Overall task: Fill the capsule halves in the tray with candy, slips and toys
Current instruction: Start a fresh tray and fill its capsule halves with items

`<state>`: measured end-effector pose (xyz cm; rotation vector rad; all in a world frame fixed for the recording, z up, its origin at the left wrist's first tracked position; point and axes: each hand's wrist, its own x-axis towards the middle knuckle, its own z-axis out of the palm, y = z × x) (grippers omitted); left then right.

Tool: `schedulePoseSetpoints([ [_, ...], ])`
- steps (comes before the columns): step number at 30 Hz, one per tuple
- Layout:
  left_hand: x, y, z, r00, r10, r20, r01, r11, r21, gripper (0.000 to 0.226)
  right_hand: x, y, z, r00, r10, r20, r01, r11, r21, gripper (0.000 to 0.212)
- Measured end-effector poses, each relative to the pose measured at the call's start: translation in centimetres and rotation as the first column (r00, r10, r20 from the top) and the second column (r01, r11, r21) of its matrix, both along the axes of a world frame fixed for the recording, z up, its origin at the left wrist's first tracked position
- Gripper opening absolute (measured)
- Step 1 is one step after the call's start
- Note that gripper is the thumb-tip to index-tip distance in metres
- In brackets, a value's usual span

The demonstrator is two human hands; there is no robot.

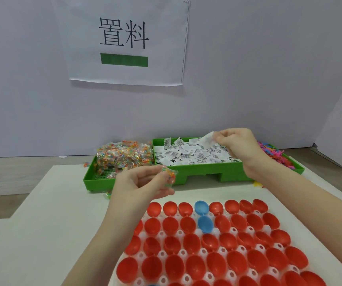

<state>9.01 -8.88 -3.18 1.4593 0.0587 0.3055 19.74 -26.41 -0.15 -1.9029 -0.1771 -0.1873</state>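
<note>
White table, grey wall behind with a paper sign. Left hand [145,182] pinches a candy packet [169,176], nearer the tray [205,275] of empty capsule halves [174,265] just below it. Right hand [238,145] pinches a slip [207,138] over the slip bin [197,170], farther back. Toys [273,151] mostly hidden behind the right wrist; tray cut off at frame bottom.

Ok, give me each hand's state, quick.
Left hand: pinching a clear packet of multicoloured candy.
Right hand: pinching a white paper slip above the green bin.
</note>
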Motion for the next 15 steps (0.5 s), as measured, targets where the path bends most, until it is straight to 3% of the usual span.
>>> schedulePoseSetpoints([
  [4,-1.1,0.0,0.5,0.999,-0.006,-0.036,0.004,0.999,-0.052,0.01,-4.7,1.9,1.0,0.928,0.338,-0.159,-0.327,0.941,0.09,0.021],
  [6,-2.0,0.0,1.0,0.996,-0.064,-0.058,0.06,0.996,-0.065,0.013,-6.5,3.1,1.1,0.89,0.427,-0.16,-0.43,0.903,0.018,0.018],
  [8,-2.9,0.1,1.7,0.988,-0.132,-0.083,0.12,0.984,-0.134,0.007,-7.5,4.4,1.1,0.906,0.414,-0.092,-0.423,0.897,-0.128,0.019],
  [12,-4.1,0.9,2.3,0.979,-0.158,-0.131,0.107,0.939,-0.328,0.033,-8.4,5.9,0.8,0.924,0.372,0.086,-0.331,0.894,-0.302,0.027],
  [15,-5.2,1.0,2.1,0.991,-0.096,-0.096,0.078,0.981,-0.176,0.014,-9.4,6.6,0.4,0.913,0.382,0.141,-0.32,0.887,-0.333,0.024],
])
